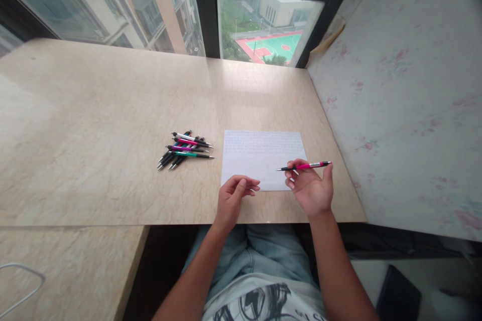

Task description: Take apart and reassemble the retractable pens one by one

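My right hand (311,188) is turned palm up above the lower right corner of a sheet of paper (256,165). Across its fingers and thumb it holds a pink and black pen (307,166), whose metal tip points left. Over the sheet's lower left edge, my left hand (238,195) is empty, its fingers loosely curved and apart from the thumb. Rows of small handwriting cover the upper part of the paper, while the lower part is blank. Left of the sheet lies a crisscrossed pile of several similar pens (186,148) with white, pink, purple and green barrels.
The marble-patterned desk (113,110) reaches back to the windows. A floral-papered wall (406,100) bounds it on the right. At the lower left, a white cable (33,273) loops over a second stone surface (75,256). A dark flat object (399,293) stands at lower right.
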`<state>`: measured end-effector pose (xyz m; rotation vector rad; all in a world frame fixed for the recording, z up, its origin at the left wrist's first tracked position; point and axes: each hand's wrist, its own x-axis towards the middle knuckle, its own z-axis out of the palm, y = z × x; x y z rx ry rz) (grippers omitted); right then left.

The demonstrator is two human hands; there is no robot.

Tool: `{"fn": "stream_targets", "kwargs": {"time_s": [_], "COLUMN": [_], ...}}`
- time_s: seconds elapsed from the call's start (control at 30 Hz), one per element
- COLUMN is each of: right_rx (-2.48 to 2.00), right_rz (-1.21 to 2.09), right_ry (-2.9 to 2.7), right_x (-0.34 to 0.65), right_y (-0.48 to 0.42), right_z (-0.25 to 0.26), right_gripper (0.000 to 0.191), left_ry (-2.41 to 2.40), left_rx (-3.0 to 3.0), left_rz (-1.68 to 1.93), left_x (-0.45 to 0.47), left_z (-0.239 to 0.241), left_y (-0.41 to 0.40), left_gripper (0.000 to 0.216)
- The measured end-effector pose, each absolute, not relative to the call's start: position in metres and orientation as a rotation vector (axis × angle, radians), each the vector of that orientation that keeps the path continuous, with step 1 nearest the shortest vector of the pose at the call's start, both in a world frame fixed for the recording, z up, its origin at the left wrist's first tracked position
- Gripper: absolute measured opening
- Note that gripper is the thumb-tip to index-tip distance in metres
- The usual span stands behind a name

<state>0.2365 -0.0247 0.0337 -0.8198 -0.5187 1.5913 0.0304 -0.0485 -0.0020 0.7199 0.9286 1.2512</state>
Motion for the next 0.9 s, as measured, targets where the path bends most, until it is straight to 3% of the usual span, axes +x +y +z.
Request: {"fn": "stream_targets", "kwargs": {"time_s": [0.23,0.9], "right_rx": [-0.726,-0.622], "right_rz": [1.687,1.78], "right_ry": [-0.464,-0.383], "right_x": [0.2383,0.2341], "right_y": [-0.0278,-0.0306], "right_z": [0.0371,0.0376], "right_gripper": [0.071,0.049], "left_ry": [0.941,0.937], "left_rx": [0.73,0.726], "left_rz": [1.253,1.267], "left_x": [0.031,0.0313], "left_z": [-0.0048,-0.0041], "left_y": [-0.0494,-0.0493], "left_gripper": [0.018,0.017]}}
